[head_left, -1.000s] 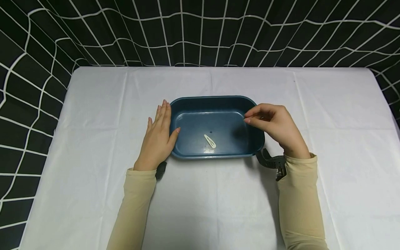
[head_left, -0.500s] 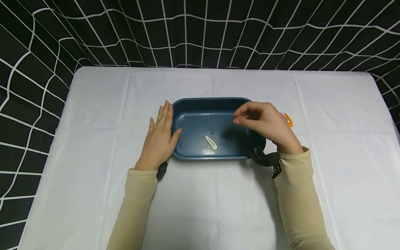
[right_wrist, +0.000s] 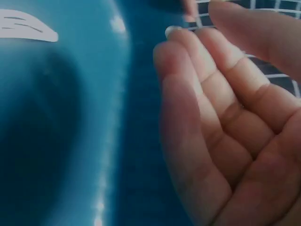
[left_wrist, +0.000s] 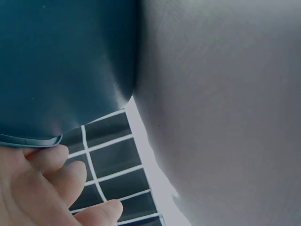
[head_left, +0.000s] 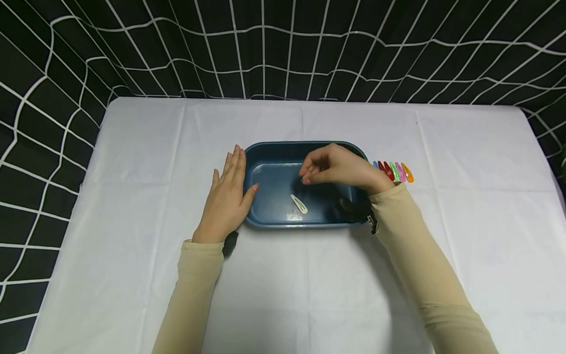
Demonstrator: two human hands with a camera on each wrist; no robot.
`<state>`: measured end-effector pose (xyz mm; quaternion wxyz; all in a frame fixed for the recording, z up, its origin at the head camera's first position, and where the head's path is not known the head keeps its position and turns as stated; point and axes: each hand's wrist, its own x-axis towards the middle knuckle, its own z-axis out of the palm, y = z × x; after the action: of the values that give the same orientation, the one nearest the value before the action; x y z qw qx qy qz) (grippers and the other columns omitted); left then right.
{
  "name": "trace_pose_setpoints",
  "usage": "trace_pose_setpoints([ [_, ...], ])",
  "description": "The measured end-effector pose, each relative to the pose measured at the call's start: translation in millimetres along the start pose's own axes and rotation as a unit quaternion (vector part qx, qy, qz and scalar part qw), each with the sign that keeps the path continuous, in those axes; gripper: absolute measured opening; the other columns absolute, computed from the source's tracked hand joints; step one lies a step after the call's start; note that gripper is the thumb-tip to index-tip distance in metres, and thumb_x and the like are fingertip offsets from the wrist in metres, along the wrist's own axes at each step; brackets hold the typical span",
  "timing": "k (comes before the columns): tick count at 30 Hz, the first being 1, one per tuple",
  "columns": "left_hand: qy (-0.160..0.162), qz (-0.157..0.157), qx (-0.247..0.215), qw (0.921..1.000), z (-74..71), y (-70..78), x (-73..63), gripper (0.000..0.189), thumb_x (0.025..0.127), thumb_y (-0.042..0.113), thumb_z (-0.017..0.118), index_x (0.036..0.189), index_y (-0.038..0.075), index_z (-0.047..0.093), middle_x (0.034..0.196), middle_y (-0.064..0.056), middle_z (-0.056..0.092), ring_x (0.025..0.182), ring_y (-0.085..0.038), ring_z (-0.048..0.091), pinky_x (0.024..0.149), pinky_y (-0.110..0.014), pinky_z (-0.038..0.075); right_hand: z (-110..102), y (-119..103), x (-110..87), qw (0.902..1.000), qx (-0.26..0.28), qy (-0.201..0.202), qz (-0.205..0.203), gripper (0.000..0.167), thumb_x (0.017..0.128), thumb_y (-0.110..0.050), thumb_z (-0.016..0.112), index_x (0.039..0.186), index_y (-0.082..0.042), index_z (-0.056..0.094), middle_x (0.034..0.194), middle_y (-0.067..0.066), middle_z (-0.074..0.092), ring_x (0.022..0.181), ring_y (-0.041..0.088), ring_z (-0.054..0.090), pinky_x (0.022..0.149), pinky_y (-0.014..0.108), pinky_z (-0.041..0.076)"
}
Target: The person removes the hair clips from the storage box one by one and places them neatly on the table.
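A white snap hair clip (head_left: 299, 203) lies on the floor of a blue oblong plastic tub (head_left: 274, 184), right of centre in the head view. The same hair clip (right_wrist: 26, 27) shows at the top left of the right wrist view. My left hand (head_left: 225, 194) lies along the tub's left end, fingers straight, thumb over the rim. My right hand (head_left: 342, 169) is over the tub, up and to the right of the clip, its fingers loosely bent with nothing visible between them. In the left wrist view, the left hand's fingers (left_wrist: 66, 181) are against the tub's outer side.
Several coloured hair clips (head_left: 393, 171) lie in a row on the white cloth just right of the tub, partly behind the right forearm. The white-covered table (head_left: 265, 295) ends at a black backing with white netting (head_left: 305, 54) at the back and left.
My right hand has moved left from the tub's right rim to over its middle, uncovering the row of coloured clips. The left hand, tub and white clip stay in place.
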<state>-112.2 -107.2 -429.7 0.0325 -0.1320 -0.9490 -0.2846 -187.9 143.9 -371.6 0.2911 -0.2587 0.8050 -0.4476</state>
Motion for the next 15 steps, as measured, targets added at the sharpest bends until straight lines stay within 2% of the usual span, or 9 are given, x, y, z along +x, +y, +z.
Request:
trace_pose_setpoints([
  [6, -0.003, 0.002, -0.004, 1.0000, 1.2, 0.7, 0.0, 0.070, 0.098, 0.029, 0.049, 0.150, -0.001, 0.012, 0.157, -0.011, 0.005, 0.143, -0.028, 0.008, 0.107, -0.062, 0.012, 6.4, 9.0, 9.2, 0.9989, -0.020, -0.040, 0.012, 0.010, 0.083, 0.003, 0.065, 0.093, 0.006, 0.067, 0.083, 0.009, 0.070, 0.082, 0.024, 0.067, 0.075, 0.028, 0.052],
  [10, -0.005, 0.001, -0.003, 1.0000, 1.7, 1.1, -0.3, 0.071, 0.098, 0.029, 0.049, 0.150, -0.001, 0.011, 0.157, -0.011, 0.005, 0.143, -0.029, 0.008, 0.107, -0.061, 0.012, 11.3, 13.6, 12.8, 0.9972, -0.037, -0.060, 0.024, 0.008, 0.083, 0.002, 0.067, 0.090, 0.002, 0.069, 0.081, 0.006, 0.070, 0.079, 0.020, 0.067, 0.075, 0.028, 0.051],
  [15, -0.005, -0.003, -0.005, 1.0000, 1.5, 0.4, -0.8, 0.071, 0.098, 0.029, 0.050, 0.150, -0.001, 0.012, 0.157, -0.011, 0.005, 0.143, -0.028, 0.008, 0.107, -0.062, 0.012, 16.9, 16.0, 16.7, 0.9953, -0.067, -0.060, 0.037, 0.004, 0.080, -0.001, 0.071, 0.085, -0.002, 0.070, 0.076, 0.003, 0.070, 0.074, 0.013, 0.065, 0.071, 0.027, 0.049],
])
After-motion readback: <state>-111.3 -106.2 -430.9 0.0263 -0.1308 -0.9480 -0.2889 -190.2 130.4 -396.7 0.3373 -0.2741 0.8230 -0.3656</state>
